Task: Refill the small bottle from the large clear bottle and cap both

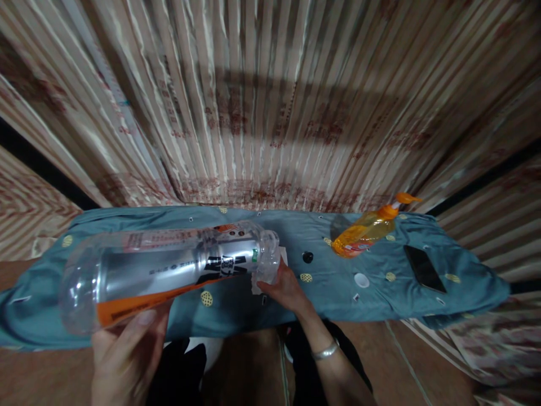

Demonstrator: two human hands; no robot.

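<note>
Lying almost level in the air is a large clear plastic bottle [156,265] with a silver and orange label. My left hand [131,349] grips it from below near its base, and its neck points right. At that neck, my right hand [283,287] has its fingers closed around a small clear plastic container [270,268]. Whether the bottle's mouth touches the container or sits inside it, I cannot tell. Part of a white paper piece [256,286] shows on the cloth beneath. A small black cap [307,257] lies just right of my right hand.
A blue-green patterned cloth [329,299] covers the table. On it stand or lie an orange pump bottle [366,231], a white round lid [362,280] and a dark phone [425,269]. A striped curtain [270,113] hangs behind the table's far edge.
</note>
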